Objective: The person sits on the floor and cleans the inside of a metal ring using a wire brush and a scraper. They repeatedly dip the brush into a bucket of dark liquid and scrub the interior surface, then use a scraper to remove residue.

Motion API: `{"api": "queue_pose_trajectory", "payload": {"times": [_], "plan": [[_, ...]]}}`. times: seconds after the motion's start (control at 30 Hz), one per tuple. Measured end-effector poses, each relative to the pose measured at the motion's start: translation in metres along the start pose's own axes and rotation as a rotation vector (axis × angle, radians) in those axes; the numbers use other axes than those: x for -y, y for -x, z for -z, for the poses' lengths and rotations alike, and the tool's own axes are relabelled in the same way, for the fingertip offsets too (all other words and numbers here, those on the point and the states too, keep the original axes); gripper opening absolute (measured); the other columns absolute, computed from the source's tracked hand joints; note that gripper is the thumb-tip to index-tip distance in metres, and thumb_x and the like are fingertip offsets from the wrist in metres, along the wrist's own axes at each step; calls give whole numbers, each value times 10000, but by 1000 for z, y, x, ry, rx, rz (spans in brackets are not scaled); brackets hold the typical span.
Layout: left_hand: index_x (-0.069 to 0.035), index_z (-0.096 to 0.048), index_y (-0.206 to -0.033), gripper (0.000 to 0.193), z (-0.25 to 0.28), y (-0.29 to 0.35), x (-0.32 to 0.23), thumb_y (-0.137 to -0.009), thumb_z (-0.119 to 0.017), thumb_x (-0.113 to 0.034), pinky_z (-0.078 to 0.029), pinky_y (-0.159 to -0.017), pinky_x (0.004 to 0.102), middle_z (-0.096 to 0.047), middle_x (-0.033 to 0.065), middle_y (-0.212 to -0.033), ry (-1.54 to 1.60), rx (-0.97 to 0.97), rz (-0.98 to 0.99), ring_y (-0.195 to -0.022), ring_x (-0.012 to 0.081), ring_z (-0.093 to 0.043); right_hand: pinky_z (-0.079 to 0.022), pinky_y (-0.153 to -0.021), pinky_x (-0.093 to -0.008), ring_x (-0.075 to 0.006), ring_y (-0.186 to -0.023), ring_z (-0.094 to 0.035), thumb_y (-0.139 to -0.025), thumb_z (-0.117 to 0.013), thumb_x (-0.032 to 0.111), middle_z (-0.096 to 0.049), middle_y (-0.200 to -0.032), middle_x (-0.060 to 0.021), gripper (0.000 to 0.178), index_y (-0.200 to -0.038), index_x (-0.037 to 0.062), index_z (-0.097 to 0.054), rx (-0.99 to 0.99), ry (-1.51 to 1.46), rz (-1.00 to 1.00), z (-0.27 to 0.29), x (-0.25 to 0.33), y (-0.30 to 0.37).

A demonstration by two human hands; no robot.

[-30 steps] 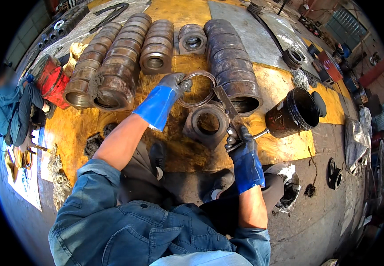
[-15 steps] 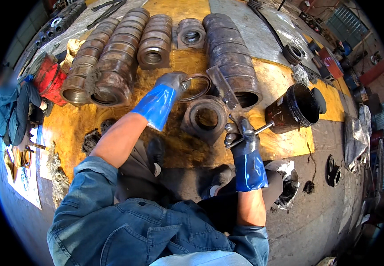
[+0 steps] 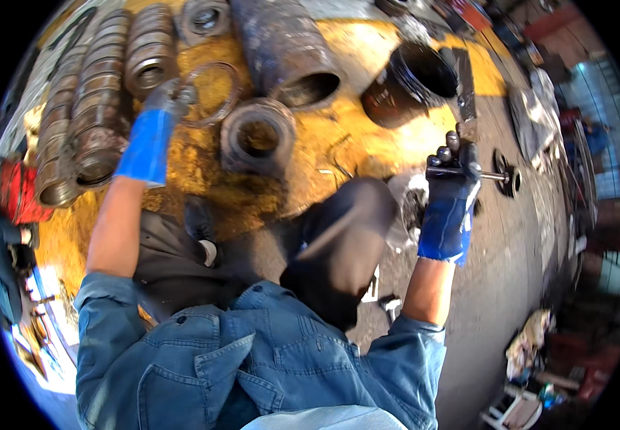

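Observation:
My left hand (image 3: 170, 102), in a blue and grey glove, is closed on the edge of a thin metal ring (image 3: 237, 100). The ring hangs beside a greasy block-shaped housing (image 3: 229, 152) with a round bore. Out to the right, my right hand (image 3: 454, 168) is closed, in a blue glove with blackened fingers. From it a flat scraper-like bar (image 3: 463, 86) points away, and a thin metal rod (image 3: 494, 176) runs crosswise through the grip. Whether bar and rod are joined I cannot tell. A dark, smeared bucket (image 3: 385, 97) stands just left of the bar.
Rows of ring-ended housings (image 3: 98, 107) lie at the far left, with a larger row (image 3: 281, 43) behind the bored block. Near my right knee is a pale crumpled container (image 3: 401, 215). A black flanged part (image 3: 513, 180) rests on the floor at right. Someone in blue (image 3: 2, 265) is at far left.
My view has turned to the right. My right hand has carried the flat bar and rod away from the ring, past the bucket to its right. My left hand still holds the ring.

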State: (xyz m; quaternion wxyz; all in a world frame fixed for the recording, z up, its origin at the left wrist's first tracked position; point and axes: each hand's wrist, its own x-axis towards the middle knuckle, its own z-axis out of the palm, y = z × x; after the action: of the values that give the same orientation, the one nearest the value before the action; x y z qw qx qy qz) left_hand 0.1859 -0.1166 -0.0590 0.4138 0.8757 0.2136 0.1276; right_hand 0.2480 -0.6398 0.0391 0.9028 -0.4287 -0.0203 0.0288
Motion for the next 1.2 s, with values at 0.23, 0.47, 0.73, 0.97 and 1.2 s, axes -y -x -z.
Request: {"api": "queue_pose_trajectory", "payload": {"times": [0.23,0.47,0.73,0.97,1.2], "plan": [[-7,-599,-1147,305,2,-16,54,-912,-622,-201,-490,-640,307,-669,48,-907,375,23,79,-745,147,-615,-512,-746,-355,-232,-852,-621,-878,-634,249,-647,-935,-106,338,-1154,58,-597,-378,401,132,239,-83,83],[-29,-594,-1193,309,2,2,12,-943,-586,-210,-480,-622,303,-698,83,-962,93,116,102,-738,138,-627,-505,-800,-373,-308,-908,-611,-782,-651,200,-630,-957,-186,369,-1103,22,-615,-224,1816,-194,304,-154,120],[-1,-601,-1169,259,-16,-3,21,-949,-569,-134,-475,-659,291,-682,72,-970,209,154,68,-780,131,-609,-497,-861,-393,-394,-973,-601,-671,-672,143,-610,-983,-277,408,-1044,-19,-635,188,2301,-421,297,-177,122],[-10,-616,-1139,240,-23,-5,26,-947,-577,-149,-474,-661,299,-681,78,-983,216,175,99,-760,145,-602,-489,-799,-408,-408,-917,-588,-701,-614,122,-612,-931,-266,292,-959,-7,-653,296,2301,26,294,-171,183],[-6,-623,-1124,243,-26,17,-15,-946,-583,-167,-484,-661,308,-692,86,-974,158,182,131,-776,143,-606,-462,-632,-361,-285,-737,-579,-865,-515,185,-611,-812,-155,204,-964,56,-638,47,2255,-69,266,-157,221]]}}
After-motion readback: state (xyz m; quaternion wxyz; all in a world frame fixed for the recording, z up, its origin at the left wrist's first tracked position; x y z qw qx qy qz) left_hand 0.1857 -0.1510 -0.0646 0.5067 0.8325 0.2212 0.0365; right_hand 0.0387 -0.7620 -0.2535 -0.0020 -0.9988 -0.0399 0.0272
